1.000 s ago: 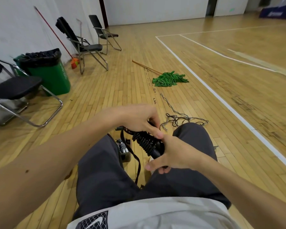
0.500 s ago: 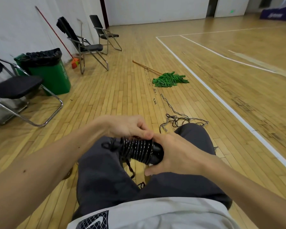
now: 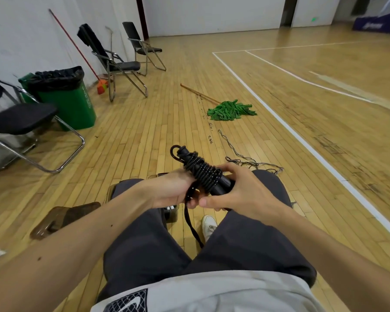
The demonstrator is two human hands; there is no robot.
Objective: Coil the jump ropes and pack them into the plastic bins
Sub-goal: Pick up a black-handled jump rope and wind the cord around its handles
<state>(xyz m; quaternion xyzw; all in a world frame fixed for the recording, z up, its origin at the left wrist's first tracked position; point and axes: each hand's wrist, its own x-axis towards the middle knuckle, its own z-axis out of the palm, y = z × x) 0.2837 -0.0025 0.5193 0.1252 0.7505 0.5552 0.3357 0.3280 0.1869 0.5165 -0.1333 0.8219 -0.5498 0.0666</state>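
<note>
One jump rope (image 3: 203, 174) in left hand (image 3: 172, 190), right hand (image 3: 243, 192), wood floor (image 3: 167, 122) beyond

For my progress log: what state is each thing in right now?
jump rope: wound round its handles, tail hanging loose
left hand: holds the tail
right hand: grips the handles
second rope: uncoiled, tangled on floor
mop: lying on floor
trash bin: upright, open, lined

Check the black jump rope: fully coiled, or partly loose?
Partly loose: the jump rope is wound round its handles, but a tail hangs free.
</note>
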